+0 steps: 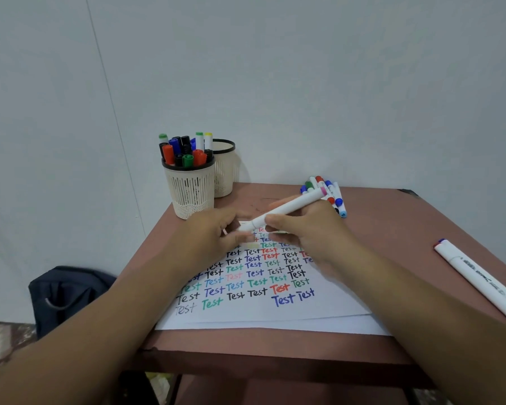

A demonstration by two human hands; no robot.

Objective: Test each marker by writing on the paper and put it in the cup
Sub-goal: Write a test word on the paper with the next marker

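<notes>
The right hand (313, 238) grips a white marker (287, 210) by its barrel, thumb and fingers curled round it, above the far part of the paper (263, 312). The marker lies tilted, its pink end up and to the right, its lower end down and to the left, where it meets the left hand (214, 233). The left hand's fingers are curled at that lower end and seem to pinch it or its cap; motion blur hides just what they hold. The paper lies flat on the brown counter (392, 226), with further sheets under it, and is covered in rows of the word "Test" in black, blue, green, red and pink. At the counter's far left corner stands a cream cup (190, 191) with a black rim, full of upright markers with red, green, blue, black and yellow caps. A second cup (225, 168) of the same kind stands just behind it, against the wall (304, 83). A loose bunch of markers (329, 192) lies on the counter beyond the right hand. One more marker (479, 283), white with a blue end, lies alone near the right edge, well apart from the paper. A dark bag (67, 296) sits on the floor (0, 340) to the left.
</notes>
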